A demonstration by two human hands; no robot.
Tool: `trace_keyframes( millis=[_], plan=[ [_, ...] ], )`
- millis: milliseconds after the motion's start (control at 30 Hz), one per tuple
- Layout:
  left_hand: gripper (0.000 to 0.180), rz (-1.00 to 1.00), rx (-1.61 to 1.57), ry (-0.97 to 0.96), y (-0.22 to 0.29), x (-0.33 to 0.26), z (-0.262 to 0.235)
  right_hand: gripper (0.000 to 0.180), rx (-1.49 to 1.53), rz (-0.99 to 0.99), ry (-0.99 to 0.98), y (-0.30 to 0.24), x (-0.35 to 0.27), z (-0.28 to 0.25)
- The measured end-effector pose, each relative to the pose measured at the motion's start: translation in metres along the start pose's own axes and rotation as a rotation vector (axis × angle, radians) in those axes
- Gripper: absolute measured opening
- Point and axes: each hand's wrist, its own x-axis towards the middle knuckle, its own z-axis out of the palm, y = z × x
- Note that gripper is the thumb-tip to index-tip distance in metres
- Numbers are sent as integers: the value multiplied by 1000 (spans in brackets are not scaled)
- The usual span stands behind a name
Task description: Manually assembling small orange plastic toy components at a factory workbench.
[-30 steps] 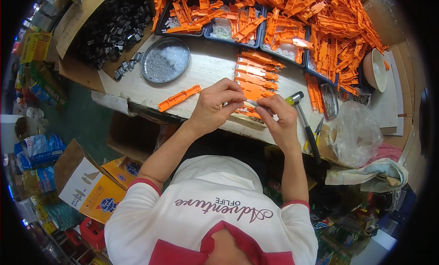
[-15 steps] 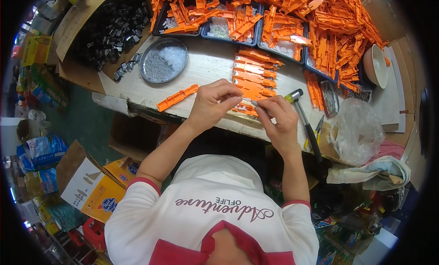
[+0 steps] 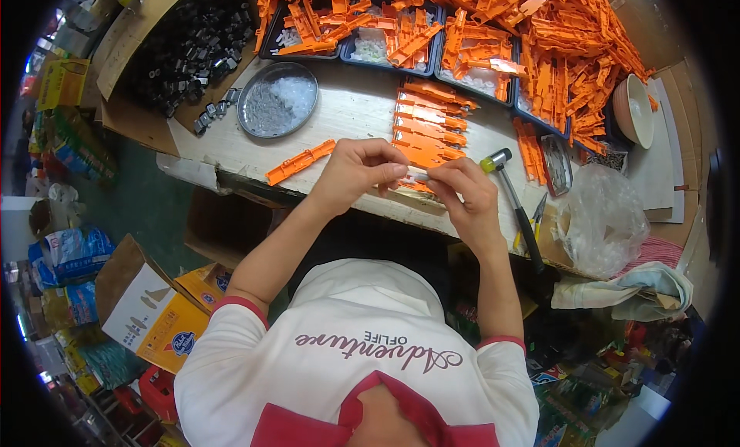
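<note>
My left hand (image 3: pixel 356 174) and my right hand (image 3: pixel 467 191) meet above the front edge of the table, both closed in a pinch. Between their fingertips is a small pale piece (image 3: pixel 417 173), too small to make out its kind. Just beyond and under the hands lies a row of orange plastic casings (image 3: pixel 428 131), side by side; the fingers hide part of the nearest ones. A single orange casing (image 3: pixel 301 163) lies apart, left of my left hand. To the right of my right hand rests a hammer (image 3: pixel 514 196) with a black handle and a yellow-green face.
A round metal dish (image 3: pixel 277 100) holds small clear and grey parts. Left of it, a cardboard box (image 3: pixel 123 42) holds black metallic pieces. Dark trays (image 3: pixel 389 65) and heaped orange casings (image 3: pixel 570 38) line the back. Pliers (image 3: pixel 539 216), a plastic bag (image 3: pixel 605 216) and a cloth (image 3: pixel 624 293) lie right.
My hands have come together; the gap between their fingertips has closed around the small pale piece. The grey bit seen earlier at my right fingertips is now mostly hidden.
</note>
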Motion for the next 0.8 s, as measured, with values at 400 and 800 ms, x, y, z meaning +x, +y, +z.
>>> trace_keyframes(
  millis=[400,800],
  plan=[
    [15,-345,-439,-63,-13,11,-6,29,-120,-156,-21,1,-9,-3],
    [20,579,968,177,-38,8,7,18,288,479,-50,32,-36,-13]
  ],
)
